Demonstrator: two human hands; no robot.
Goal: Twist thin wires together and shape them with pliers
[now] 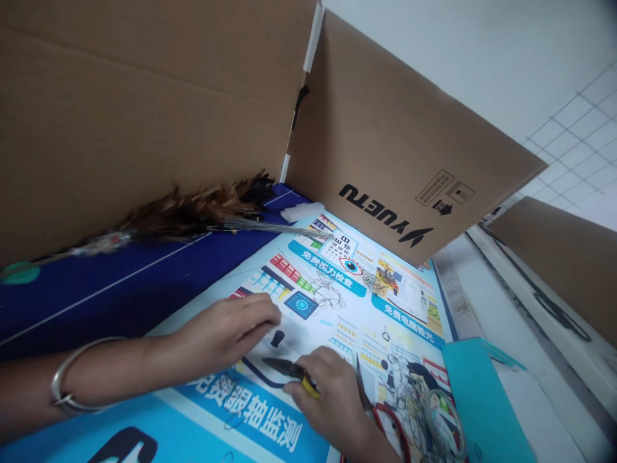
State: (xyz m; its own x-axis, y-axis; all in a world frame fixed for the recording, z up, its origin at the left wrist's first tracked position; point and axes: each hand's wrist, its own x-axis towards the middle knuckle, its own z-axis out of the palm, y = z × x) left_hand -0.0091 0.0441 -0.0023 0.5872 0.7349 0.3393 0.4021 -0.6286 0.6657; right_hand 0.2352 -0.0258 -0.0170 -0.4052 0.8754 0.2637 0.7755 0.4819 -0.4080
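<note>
My right hand (332,395) is wrapped around pliers (284,368) with yellow handles and dark jaws, which point left toward my other hand. My left hand (248,321) hovers over the printed poster sheet (168,421), fingers curled together; whatever they might pinch is hidden or too fine to see. A bangle circles the left wrist. Red-handled scissors (398,424) lie beside my right hand, partly covered by it. Right of them sits a tangle of thin wire pieces (409,392) with a clear ring-shaped roll (456,421). More bent wire bits (328,289) lie farther back on the sheet.
Cardboard panels (385,128) stand around the back and left. Brown feathers (193,209) lie along the left panel on blue cloth (120,289). A bundle of straight wires (274,227) extends over the sheet. A teal box (482,399) sits at the right.
</note>
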